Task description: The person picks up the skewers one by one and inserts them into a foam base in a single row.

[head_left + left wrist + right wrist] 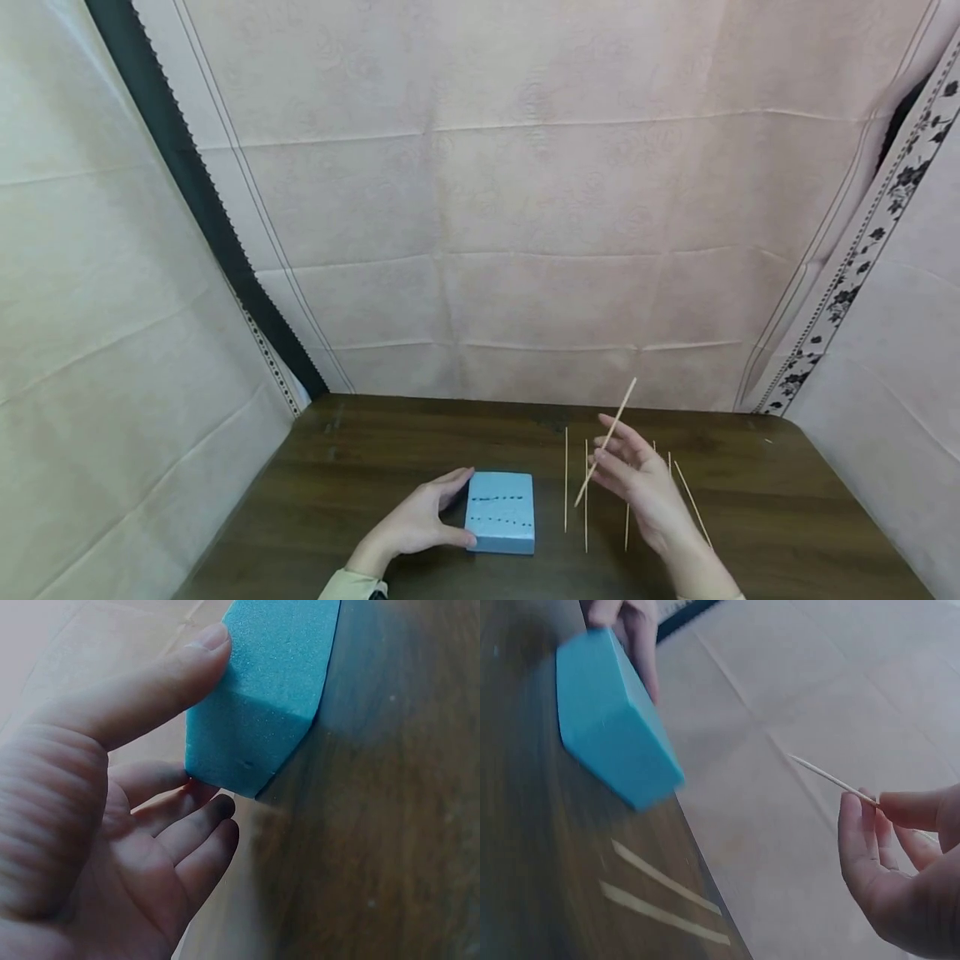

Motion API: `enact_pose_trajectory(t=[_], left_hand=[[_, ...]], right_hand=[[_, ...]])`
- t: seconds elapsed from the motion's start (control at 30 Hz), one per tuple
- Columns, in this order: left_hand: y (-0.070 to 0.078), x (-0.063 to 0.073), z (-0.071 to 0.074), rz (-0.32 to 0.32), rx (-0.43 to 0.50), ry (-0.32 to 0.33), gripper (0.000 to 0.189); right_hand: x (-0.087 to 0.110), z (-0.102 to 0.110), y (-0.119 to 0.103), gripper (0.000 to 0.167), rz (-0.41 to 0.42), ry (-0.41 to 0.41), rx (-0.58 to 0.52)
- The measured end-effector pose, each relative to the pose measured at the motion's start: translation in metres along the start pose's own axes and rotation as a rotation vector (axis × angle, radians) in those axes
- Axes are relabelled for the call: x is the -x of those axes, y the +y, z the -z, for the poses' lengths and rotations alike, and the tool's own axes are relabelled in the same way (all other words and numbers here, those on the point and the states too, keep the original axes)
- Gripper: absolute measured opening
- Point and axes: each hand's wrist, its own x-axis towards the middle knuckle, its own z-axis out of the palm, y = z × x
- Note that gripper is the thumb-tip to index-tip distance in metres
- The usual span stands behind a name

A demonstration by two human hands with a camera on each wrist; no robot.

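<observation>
A light blue foam block [499, 512] lies on the table, its top marked with rows of small dark holes. My left hand [420, 518] holds its left side, thumb at the near corner and fingers toward the far one. In the left wrist view the thumb [172, 679] presses against the block's edge. Right of the block, my right hand [643, 492] pinches a thin wooden skewer [622, 408] between thumb and fingertips, raised above the table and tilted. The skewer's pointed tip [799, 760] shows in the right wrist view.
Several more skewers lie on the dark wooden table [337, 467], among them one skewer [566, 483] near the block and a slanted skewer [693, 504] beyond the right hand. Pale cloth [525, 208] hangs behind the table and along both sides.
</observation>
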Motion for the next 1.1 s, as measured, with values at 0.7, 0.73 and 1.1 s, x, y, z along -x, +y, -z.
enact_pose_trajectory(t=[0.7, 0.73, 1.1], left_hand=[[-0.001, 0.000, 0.001, -0.039, -0.016, 0.000, 0.104], [-0.001, 0.000, 0.001, -0.043, -0.015, 0.000, 0.104], [-0.002, 0.001, 0.001, -0.046, -0.006, -0.006, 0.102]], right_hand=[[0.008, -0.107, 0.041, 0.040, 0.018, -0.157, 0.002], [0.009, -0.108, 0.043, 0.039, 0.027, -0.159, 0.010], [0.013, -0.118, 0.056, 0.035, 0.158, -0.262, 0.087]])
